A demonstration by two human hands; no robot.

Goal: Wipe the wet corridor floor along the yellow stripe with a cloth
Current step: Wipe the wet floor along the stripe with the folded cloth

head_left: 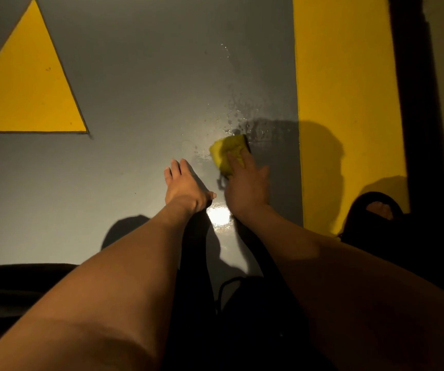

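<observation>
Cloth first: our crumpled yellow wiping cloth lies on the glossy grey painted floor just right of frame centre, pinned flat under our right hand.

Nearest us, at the bottom of the frame, our two bare forearms reach forward. Lower right, a dark sandal with bare toes rests on the broad yellow painted stripe. We judge we are crouched low to reach the floor.

Our left hand rests flat on the grey floor just left of the cloth, fingers straight and gripping nothing, probably as a brace. Our right hand presses the cloth down with extended fingers rather than clenching it, which suits sliding it.

The cloth's long axis runs roughly up the frame, tilted slightly right, pointing at the scattered water droplets beyond it, near the stripe's edge.

Farther off, upper left, sits a yellow painted triangle.
</observation>
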